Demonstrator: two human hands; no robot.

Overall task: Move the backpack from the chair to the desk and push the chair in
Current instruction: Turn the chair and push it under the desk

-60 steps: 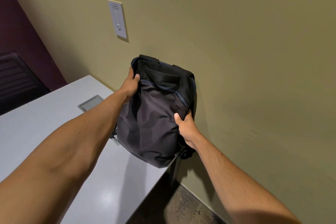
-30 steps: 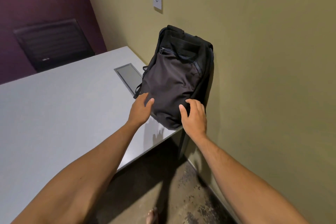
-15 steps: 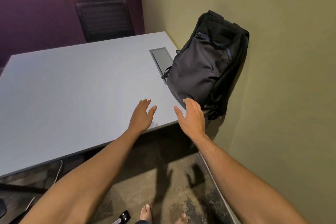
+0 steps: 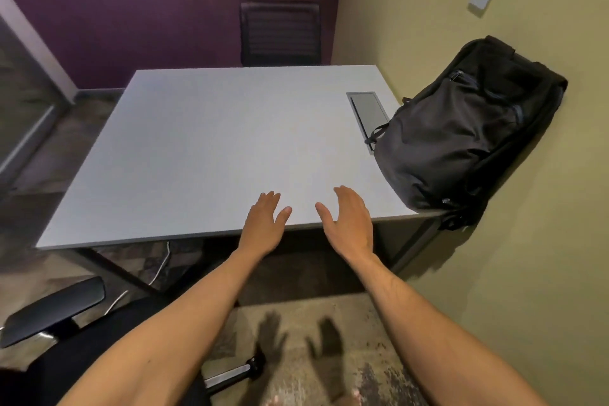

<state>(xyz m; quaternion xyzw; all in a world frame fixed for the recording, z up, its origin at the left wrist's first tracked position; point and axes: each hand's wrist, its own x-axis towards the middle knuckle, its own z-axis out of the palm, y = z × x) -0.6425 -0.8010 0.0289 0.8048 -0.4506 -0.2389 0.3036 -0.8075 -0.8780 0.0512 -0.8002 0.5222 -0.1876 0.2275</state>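
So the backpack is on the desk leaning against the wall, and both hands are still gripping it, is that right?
Not quite. The backpack does sit at the corner of the desk, leaning against the wall, but neither hand grips it. In the head view the left hand and right hand hover open near the desk's front edge, apart from the bag, fingers spread.

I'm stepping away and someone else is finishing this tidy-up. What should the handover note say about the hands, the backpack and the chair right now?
Left hand: open, empty, hovering over the desk's near edge.
Right hand: open, empty, beside it.
Backpack: on the desk's right near corner, leaning against the wall, beside the cable hatch.
Done: backpack is on the desk, nobody holding it.
Left: the chair at lower left sits out from the desk; push it in.
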